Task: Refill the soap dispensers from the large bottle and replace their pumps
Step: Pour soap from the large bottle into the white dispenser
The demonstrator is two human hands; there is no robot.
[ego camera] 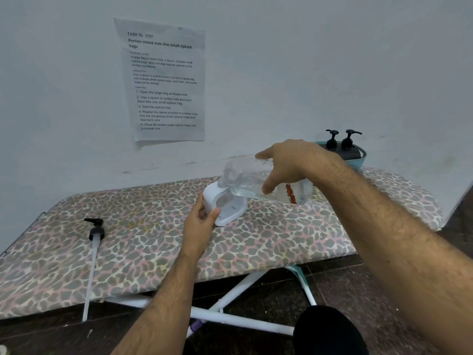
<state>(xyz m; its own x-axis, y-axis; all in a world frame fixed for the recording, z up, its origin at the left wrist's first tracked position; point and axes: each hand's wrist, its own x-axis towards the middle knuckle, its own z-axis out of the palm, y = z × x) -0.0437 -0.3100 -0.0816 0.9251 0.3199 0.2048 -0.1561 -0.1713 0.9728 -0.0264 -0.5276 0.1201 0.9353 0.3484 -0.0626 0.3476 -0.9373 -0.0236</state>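
- The white dispenser (225, 204), mid-board on the ironing board (281, 242), is steadied by the left hand (202, 221), fingers curled round it.
- The large bottle (258, 181) is gripped, tipped, by the right hand (286, 163): pouring is judged underway.
- The pump (95, 233) near the left edge is needed next.
- Two pumped dispensers (341, 147) are seen at the far right end.

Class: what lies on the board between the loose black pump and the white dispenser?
Only bare ironing board cover lies between pump and dispenser, in the head view.
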